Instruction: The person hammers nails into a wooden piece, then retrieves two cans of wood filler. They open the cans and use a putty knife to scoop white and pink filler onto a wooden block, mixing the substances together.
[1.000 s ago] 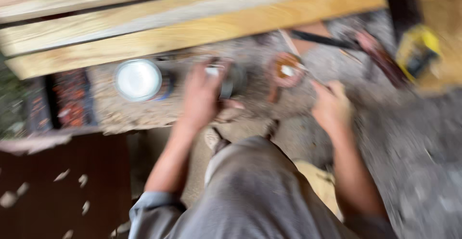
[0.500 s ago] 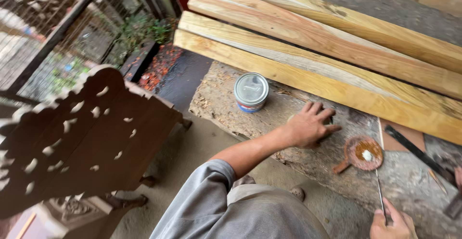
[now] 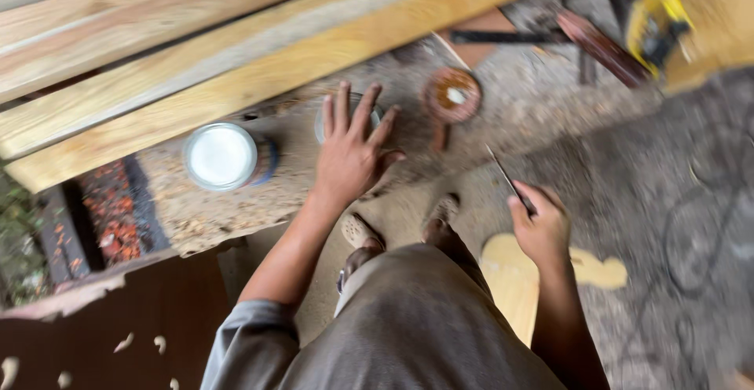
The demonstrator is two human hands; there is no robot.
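Left hand [image 3: 349, 158], fingers spread wide, covers a small can [image 3: 351, 119] beside the white-lidded tin [image 3: 222, 155]; right hand [image 3: 538, 225] grips a thin blade [image 3: 503, 174].

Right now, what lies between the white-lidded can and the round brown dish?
In the head view, the left hand, spread over a small tin.

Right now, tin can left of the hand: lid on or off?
Lid on. The tin can stands upright on the sawdust-strewn slab, its flat pale lid covering the whole top. The left hand rests beside it, not touching.
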